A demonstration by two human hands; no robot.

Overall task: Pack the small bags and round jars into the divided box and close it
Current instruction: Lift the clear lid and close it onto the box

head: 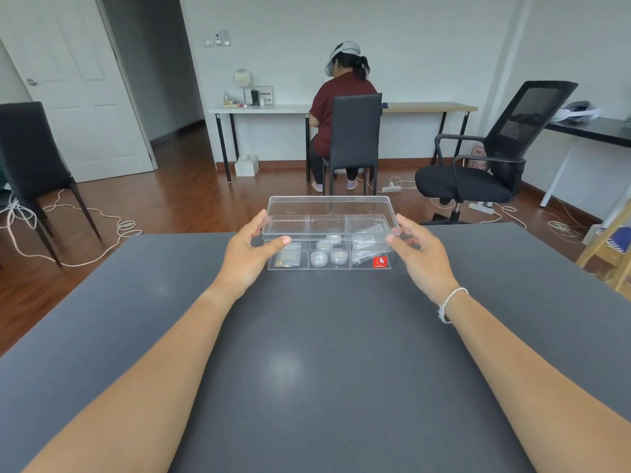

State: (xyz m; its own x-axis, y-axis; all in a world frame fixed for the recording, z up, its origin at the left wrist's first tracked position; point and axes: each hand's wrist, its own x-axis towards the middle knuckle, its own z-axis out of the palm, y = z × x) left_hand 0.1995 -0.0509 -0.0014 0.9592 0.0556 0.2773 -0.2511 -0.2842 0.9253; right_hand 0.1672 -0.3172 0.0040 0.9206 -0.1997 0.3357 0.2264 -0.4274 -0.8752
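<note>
A clear divided box (362, 267) with a red sticker stands on the dark grey table (327, 353), near its far edge. Its left compartment holds a small bag (287, 259). Several round jars (319, 259) lie in the middle one, and more small bags (366, 248) in the right one. The clear lid (327, 208) sits over the box, its far side tilted up. My left hand (247, 256) grips the lid's left end with thumb on the front edge. My right hand (419, 256) grips the right end the same way.
Beyond the table a person sits on a dark chair (355, 131) at a white desk, back to me. A black office chair (478, 172) stands at the right, another dark chair (30, 158) at the left. Cables lie on the wooden floor.
</note>
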